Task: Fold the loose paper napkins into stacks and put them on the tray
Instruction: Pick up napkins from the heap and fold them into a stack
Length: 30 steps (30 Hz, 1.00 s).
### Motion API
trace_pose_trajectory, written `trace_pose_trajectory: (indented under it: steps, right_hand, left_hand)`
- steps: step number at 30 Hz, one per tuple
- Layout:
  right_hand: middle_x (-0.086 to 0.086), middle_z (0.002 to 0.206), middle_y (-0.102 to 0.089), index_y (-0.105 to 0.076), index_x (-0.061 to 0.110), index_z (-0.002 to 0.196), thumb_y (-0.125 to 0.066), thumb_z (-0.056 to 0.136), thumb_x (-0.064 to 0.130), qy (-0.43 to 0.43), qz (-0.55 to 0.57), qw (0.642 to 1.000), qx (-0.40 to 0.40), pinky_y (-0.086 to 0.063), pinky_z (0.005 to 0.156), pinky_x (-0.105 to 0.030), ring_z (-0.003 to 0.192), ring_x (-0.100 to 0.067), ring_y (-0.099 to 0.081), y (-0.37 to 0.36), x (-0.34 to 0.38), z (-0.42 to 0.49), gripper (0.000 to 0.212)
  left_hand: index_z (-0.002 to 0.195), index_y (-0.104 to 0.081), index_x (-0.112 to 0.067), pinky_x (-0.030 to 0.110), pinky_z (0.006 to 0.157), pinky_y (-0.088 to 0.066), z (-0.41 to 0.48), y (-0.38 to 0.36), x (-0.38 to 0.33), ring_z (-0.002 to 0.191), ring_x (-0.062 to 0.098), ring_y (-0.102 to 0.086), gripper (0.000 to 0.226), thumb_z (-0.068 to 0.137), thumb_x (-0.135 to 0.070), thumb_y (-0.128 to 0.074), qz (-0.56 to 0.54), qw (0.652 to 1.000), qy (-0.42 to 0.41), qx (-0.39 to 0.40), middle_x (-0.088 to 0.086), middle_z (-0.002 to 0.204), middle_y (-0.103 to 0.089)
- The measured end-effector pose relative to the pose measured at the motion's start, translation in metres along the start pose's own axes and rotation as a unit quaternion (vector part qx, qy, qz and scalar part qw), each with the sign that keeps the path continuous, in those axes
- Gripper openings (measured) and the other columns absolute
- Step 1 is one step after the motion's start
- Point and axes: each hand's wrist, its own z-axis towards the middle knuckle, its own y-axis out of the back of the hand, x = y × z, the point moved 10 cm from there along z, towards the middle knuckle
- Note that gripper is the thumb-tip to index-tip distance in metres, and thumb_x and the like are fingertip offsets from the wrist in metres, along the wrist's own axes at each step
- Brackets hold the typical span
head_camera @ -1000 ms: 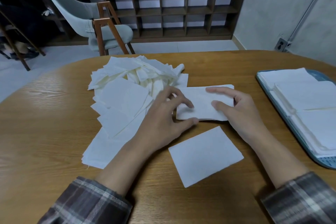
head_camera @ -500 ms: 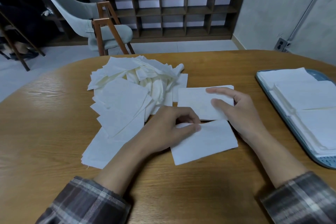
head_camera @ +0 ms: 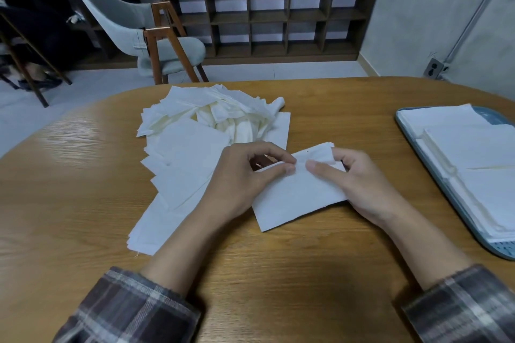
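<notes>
Left hand (head_camera: 237,184) pinches the napkin's (head_camera: 295,198) upper edge between thumb and forefinger; right hand (head_camera: 359,184) pinches it just beside. The napkin lies on the table (head_camera: 83,217), touching the loose pile (head_camera: 195,153), well apart from the tray (head_camera: 418,145) of stacks.

Napkin pile (head_camera: 195,153) left, tray (head_camera: 412,142) right, on table (head_camera: 306,273).

Two hands (head_camera: 239,179) (head_camera: 362,184), one tray (head_camera: 501,249), one chair (head_camera: 122,18).
</notes>
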Motion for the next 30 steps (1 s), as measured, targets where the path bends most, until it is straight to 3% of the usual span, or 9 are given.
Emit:
trace_pose_trajectory:
  steps: [4,7,12,16,18,21,23,26,30]
  right_hand:
    - [0.001,0.111,-0.079,-0.075,0.019,0.121,-0.072,0.093,0.018,0.017,0.018,0.999,0.029,-0.056,0.082,-0.02,0.1,-0.011,-0.073,-0.008,0.007,-0.001,0.029]
    - [0.005,0.111,-0.077,-0.069,0.028,0.13,-0.07,0.094,0.016,0.033,0.007,0.999,0.04,-0.054,0.082,-0.018,0.102,-0.008,-0.071,-0.013,0.013,-0.003,0.038]
    - [-0.001,0.117,-0.076,-0.058,0.047,0.141,-0.066,0.101,0.009,0.041,-0.009,0.998,0.051,-0.056,0.088,-0.028,0.11,-0.018,-0.073,-0.017,0.017,-0.005,0.056]
    - [-0.004,0.116,-0.077,-0.047,0.052,0.147,-0.064,0.102,0.005,0.052,0.021,0.997,0.047,-0.059,0.084,-0.028,0.109,-0.021,-0.074,-0.015,0.021,-0.006,0.068]
    - [-0.007,0.115,-0.077,-0.046,0.053,0.147,-0.064,0.1,0.004,0.051,0.059,0.996,0.042,-0.06,0.082,-0.032,0.106,-0.025,-0.075,-0.01,0.023,-0.005,0.07]
    - [-0.008,0.108,-0.077,-0.048,0.051,0.144,-0.065,0.098,0.005,0.047,0.087,0.995,0.032,-0.061,0.076,-0.032,0.098,-0.024,-0.074,-0.005,0.023,-0.004,0.068]
    - [-0.004,0.106,-0.076,-0.052,0.043,0.142,-0.068,0.094,0.008,0.049,0.085,0.994,0.045,-0.06,0.077,-0.029,0.098,-0.02,-0.073,-0.007,0.023,-0.005,0.062]
    - [0.008,0.114,-0.075,-0.072,0.022,0.126,-0.071,0.09,0.012,0.06,0.039,0.996,0.062,-0.054,0.087,-0.023,0.108,-0.011,-0.069,-0.011,0.023,-0.005,0.037]
    - [0.013,0.118,-0.078,-0.081,0.019,0.112,-0.07,0.096,0.001,0.08,-0.087,0.993,0.003,-0.044,0.097,-0.013,0.119,-0.001,-0.066,0.0,0.02,-0.003,0.027]
  left_hand:
    - [0.088,-0.083,-0.025,0.016,0.066,-0.045,0.002,0.007,0.006,0.073,0.007,-0.064,0.007,0.089,-0.019,-0.084,-0.006,0.999,0.016,-0.027,-0.012,0.088,-0.077]
    - [0.088,-0.083,-0.026,0.017,0.067,-0.047,0.002,0.007,0.005,0.074,0.009,-0.065,0.007,0.089,-0.019,-0.084,-0.005,0.999,0.014,-0.031,-0.012,0.089,-0.077]
    - [0.091,-0.082,-0.027,0.017,0.071,-0.047,0.001,0.006,0.004,0.079,0.009,-0.066,0.009,0.089,-0.019,-0.084,0.019,0.999,0.007,-0.038,-0.015,0.093,-0.077]
    - [0.107,-0.078,-0.03,0.009,0.081,-0.041,0.0,0.01,-0.008,0.101,0.003,-0.064,0.018,0.09,-0.031,-0.083,0.124,0.988,-0.058,-0.07,-0.017,0.108,-0.07]
    - [0.11,-0.077,-0.034,0.011,0.088,-0.044,0.001,0.013,-0.004,0.107,0.0,-0.064,0.021,0.09,-0.04,-0.082,0.098,0.992,-0.026,-0.071,-0.018,0.11,-0.07]
    - [0.1,-0.079,-0.034,0.029,0.08,-0.056,0.004,0.013,0.013,0.094,0.006,-0.071,0.013,0.09,-0.04,-0.083,-0.002,0.997,0.055,-0.047,-0.008,0.095,-0.076]
    - [0.097,-0.079,-0.033,0.037,0.076,-0.057,0.003,0.016,0.013,0.09,0.012,-0.071,0.009,0.089,-0.037,-0.083,0.008,0.997,0.053,-0.061,-0.004,0.09,-0.076]
    - [0.098,-0.078,-0.035,0.025,0.074,-0.053,0.002,0.018,0.012,0.09,0.006,-0.067,0.01,0.089,-0.037,-0.083,0.035,0.995,0.041,-0.087,-0.009,0.092,-0.075]
    - [0.107,-0.076,-0.026,0.023,0.085,-0.049,-0.001,0.027,-0.004,0.102,0.002,-0.063,0.015,0.094,-0.034,-0.078,0.17,0.974,-0.048,-0.141,-0.013,0.105,-0.071]
